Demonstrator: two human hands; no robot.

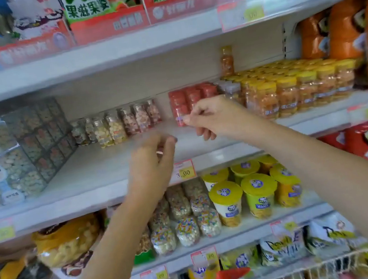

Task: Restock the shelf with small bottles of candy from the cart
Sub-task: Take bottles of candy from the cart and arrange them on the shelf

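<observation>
Left hand (pixel 155 160) lower, right hand (pixel 213 117) higher, both outstretched forward, fingers (pixel 205 133) curled inward.

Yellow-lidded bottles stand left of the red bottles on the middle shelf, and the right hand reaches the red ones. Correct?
No. The head view shows the yellow-lidded bottles right of the red bottles, not left; the middle shelf and the right hand at the red ones hold.

We see white shelf (pixel 100 167): red bottles (pixel 179 106) at its back, clear bottles (pixel 116 128) with pastel speckled candy left of them, yellow-lidded orange jars (pixel 266 99) toward its right edge.
</observation>
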